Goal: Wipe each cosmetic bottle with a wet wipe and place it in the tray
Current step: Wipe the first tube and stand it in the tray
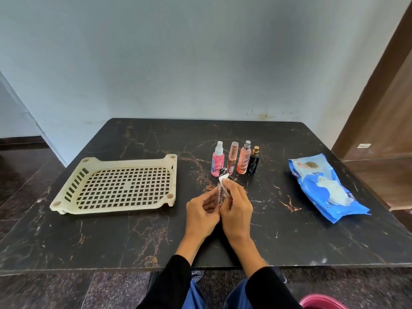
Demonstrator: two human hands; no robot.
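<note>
While left hand [201,208] grips lip gloss tube [220,194] over near worktop [133,230], right hand [236,202] pinches wet wipe [224,186] on it; tray [116,186] empty, four bottles [235,160] wait far.

Table layout: tray left, bottles centre, wipes pack right.

The tray [116,186] lies on the table [138,237] toward its left edge, nothing in it. Four bottles [235,160] stand upright in a close row behind the table's middle, right of the tray. Just before that row, the left hand [201,214] and right hand [236,208] meet over the table around a lip gloss tube [220,192] with a wet wipe [224,185] against it. The wipes pack [325,188] lies flat near the right edge, well apart from the bottles.
</note>
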